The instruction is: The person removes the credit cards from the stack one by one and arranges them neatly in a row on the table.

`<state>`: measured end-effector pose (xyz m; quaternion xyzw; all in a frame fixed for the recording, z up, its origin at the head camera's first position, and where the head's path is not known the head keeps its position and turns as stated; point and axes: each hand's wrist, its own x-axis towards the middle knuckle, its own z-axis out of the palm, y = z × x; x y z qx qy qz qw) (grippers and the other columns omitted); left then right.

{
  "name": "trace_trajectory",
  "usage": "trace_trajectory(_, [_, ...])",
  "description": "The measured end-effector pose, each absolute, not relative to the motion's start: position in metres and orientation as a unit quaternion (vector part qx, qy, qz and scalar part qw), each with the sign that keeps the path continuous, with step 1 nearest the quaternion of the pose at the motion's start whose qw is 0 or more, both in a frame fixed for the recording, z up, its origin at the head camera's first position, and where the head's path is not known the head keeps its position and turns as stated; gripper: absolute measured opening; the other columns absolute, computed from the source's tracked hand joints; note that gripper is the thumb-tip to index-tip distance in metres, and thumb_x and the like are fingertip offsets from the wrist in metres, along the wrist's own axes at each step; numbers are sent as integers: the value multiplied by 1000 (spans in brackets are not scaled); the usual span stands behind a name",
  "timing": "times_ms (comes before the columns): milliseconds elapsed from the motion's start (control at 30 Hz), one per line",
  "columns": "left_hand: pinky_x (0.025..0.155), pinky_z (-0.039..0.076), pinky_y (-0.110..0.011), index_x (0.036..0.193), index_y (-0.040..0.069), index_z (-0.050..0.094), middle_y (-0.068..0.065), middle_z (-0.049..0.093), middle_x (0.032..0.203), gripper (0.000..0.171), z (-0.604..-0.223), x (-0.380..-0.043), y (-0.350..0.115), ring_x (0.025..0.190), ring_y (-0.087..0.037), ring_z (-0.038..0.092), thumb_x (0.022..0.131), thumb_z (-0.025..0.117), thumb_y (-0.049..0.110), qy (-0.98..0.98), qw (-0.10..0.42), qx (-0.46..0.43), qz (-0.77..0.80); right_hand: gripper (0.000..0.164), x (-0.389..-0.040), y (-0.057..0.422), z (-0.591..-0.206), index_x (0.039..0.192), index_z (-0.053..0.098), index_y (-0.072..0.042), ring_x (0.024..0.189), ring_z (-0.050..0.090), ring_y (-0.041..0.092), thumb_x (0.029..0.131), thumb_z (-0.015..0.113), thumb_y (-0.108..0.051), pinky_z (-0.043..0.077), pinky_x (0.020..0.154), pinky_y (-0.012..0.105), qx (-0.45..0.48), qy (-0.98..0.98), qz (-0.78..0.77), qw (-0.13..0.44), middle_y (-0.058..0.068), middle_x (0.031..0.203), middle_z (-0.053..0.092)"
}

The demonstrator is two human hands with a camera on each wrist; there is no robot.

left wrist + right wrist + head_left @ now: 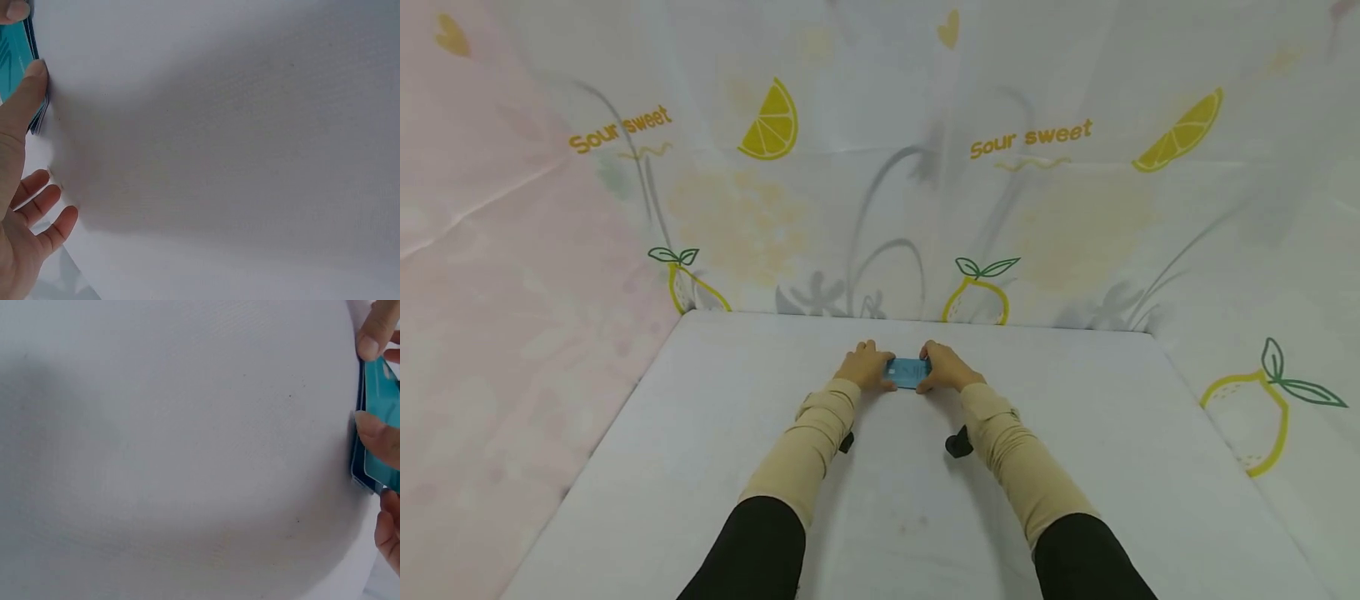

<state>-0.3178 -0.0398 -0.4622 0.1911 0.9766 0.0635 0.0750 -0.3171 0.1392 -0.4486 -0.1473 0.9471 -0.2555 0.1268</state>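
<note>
A small stack of teal cards (907, 372) lies flat at the far middle of the white table, between both hands. My left hand (865, 367) grips its left end, thumb at the near edge; in the left wrist view three fingers (57, 231) spread away from the cards. My right hand (948, 367) grips the right end, its thumb (376, 434) pressed on the near edge. In the right wrist view the top teal card (381, 403) sits slightly offset over dark blue cards (359, 464). The fingers on the far side are partly hidden.
The white table (1045, 450) reaches back to a hanging cloth (865, 200) printed with lemons and lettering. Dark wrist devices (958, 442) hang under both beige sleeves (1026, 458). The table's left edge borders a pink part of the cloth.
</note>
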Motion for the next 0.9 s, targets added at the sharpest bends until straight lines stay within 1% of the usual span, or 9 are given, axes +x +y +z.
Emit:
trace_trajectory(167, [87,45,-48,136,16,52,-19,50,119,65,-466,-318,-43,110,-34,47,80,71,44,976,66,196,63,67,-317,136,-444,124,50,4,111,50,31,69,84,-11,40,97,42,-166,948,-238,128,21,122,53])
trace_trajectory(267, [88,45,-49,136,16,52,-19,49,119,65,-467,-317,-46,110,-34,47,81,70,44,975,62,199,73,66,-316,134,-443,124,52,6,112,49,32,68,84,-10,39,99,42,-178,948,-235,122,22,122,53])
trace_trajectory(433, [88,44,-52,134,14,53,-19,50,120,66,-464,-316,-51,111,-35,47,79,72,45,970,72,203,112,62,-315,137,-441,120,57,8,109,48,33,66,84,-8,39,99,43,-188,941,-261,103,24,118,50])
trace_trajectory(600, [92,44,-48,132,10,55,-18,52,123,72,-461,-318,-55,111,-34,50,73,77,45,961,79,216,152,60,-311,142,-441,119,58,8,101,47,30,69,84,-12,42,93,41,-201,932,-284,99,24,118,44])
trace_trajectory(733, [97,42,-42,128,3,57,-17,56,122,69,-456,-320,-57,113,-32,52,72,81,35,952,80,231,185,61,-308,144,-441,122,58,7,92,49,28,71,83,-15,45,84,39,-213,928,-291,94,24,117,44])
trace_trajectory(900, [99,41,-39,123,-3,59,-17,61,118,62,-450,-319,-58,113,-32,53,72,82,23,942,68,253,208,62,-306,144,-445,125,57,4,90,49,27,73,82,-17,46,80,37,-212,927,-298,83,21,114,46])
